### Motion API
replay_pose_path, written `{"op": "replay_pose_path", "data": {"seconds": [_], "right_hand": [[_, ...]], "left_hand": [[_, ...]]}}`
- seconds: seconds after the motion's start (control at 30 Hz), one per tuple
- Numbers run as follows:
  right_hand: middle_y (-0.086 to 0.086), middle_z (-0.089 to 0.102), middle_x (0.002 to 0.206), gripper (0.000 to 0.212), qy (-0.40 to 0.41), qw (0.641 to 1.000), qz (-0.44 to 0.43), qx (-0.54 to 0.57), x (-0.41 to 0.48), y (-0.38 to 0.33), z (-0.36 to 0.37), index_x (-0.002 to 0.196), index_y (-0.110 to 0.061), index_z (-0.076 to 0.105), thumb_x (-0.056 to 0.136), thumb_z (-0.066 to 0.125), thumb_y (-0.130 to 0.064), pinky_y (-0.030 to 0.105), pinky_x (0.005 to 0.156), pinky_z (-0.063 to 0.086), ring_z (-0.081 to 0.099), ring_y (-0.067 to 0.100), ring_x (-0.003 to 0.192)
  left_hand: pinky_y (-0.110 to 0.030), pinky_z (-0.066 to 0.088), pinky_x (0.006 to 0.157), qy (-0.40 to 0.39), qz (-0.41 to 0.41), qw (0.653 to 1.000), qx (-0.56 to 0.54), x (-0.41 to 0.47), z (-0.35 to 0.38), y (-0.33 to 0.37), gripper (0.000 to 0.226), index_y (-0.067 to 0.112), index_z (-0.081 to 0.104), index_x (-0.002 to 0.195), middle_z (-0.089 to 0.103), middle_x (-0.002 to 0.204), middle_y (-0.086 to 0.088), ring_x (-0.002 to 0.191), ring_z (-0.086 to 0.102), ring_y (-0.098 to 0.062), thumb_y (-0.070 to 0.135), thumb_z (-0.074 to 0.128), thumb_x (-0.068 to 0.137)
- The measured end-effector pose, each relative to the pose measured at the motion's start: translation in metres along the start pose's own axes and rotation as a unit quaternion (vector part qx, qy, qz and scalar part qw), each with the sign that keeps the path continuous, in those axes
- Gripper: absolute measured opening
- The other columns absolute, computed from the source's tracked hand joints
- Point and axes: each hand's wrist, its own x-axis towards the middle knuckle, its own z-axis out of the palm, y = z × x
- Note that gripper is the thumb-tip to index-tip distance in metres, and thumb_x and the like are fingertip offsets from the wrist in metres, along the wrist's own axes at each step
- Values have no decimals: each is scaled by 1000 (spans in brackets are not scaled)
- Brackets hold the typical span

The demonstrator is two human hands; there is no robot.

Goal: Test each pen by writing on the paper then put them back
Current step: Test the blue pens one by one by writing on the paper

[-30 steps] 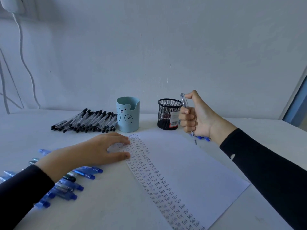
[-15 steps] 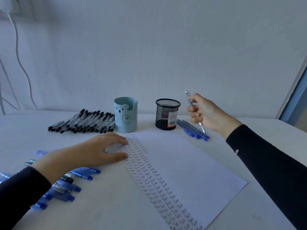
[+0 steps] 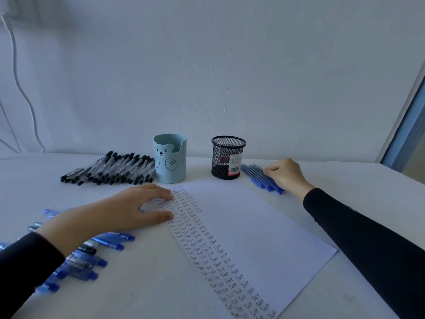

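step: likely put-back, slim blue pens [image 3: 254, 174], far desk [image 3: 345, 180] edge | right hand [image 3: 286, 177] fingers [image 3: 271, 170] curled, grip unclear | left hand [image 3: 110, 215] fingers [image 3: 158, 192] flat on white paper [image 3: 253, 226] | next: let go, fetch another

Head-worn view, forward and downward

The bear-faced cup [image 3: 170, 162] is pale blue, the mesh pot [image 3: 226, 157] black, the paper [image 3: 253, 226] white.

Plain white wall [image 3: 253, 65], white table [image 3: 345, 176], hanging cable [image 3: 17, 72]
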Motion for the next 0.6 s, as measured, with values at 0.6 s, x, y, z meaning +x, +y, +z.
{"op": "replay_pose_path", "data": {"seconds": [0.6], "right_hand": [[-12,68,75,16,-23,954,-291,73,-82,-83,42,76,-25,67,84,56,-34,33,59,48,56,7,64]], "left_hand": [[-26,49,91,-60,-119,991,-8,-30,-70,-10,9,37,77,86,73,94,16,91,65,-5,42,75,79]]}}
